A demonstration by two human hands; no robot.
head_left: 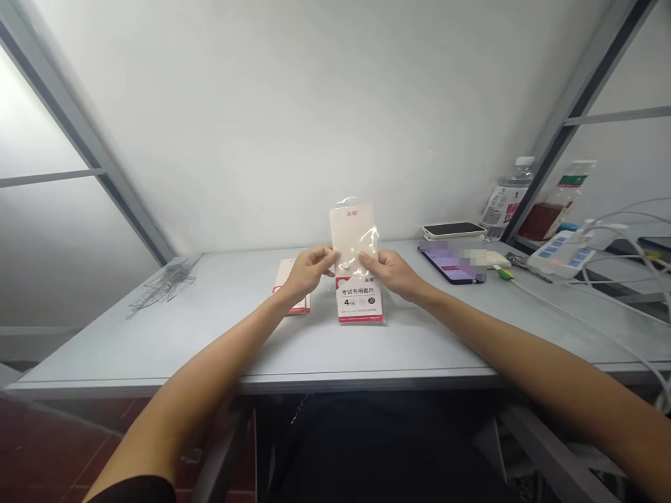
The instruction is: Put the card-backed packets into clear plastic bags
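Note:
A clear plastic packet with a cream card (352,229) inside is held upright over the desk, a white snap button near its lower part. My left hand (312,271) is closed, pinching the packet's left edge between thumb and fingers. On the other side, my right hand (393,272) grips the right edge, its thumb lying across the front. Directly below shows a white ruler-set label (361,302) with red bands and black printed characters; I cannot tell whether it belongs to the held packet or to another one. Partly hidden behind my left hand, similar packets (300,308) lie stacked.
Crumpled clear plastic (168,279) lies at the desk's left. To the right are a purple-screened phone (445,264), another phone (453,229), a white power strip (562,253) with trailing cables, a clear bottle (507,202) and a bottle of dark red liquid (545,215).

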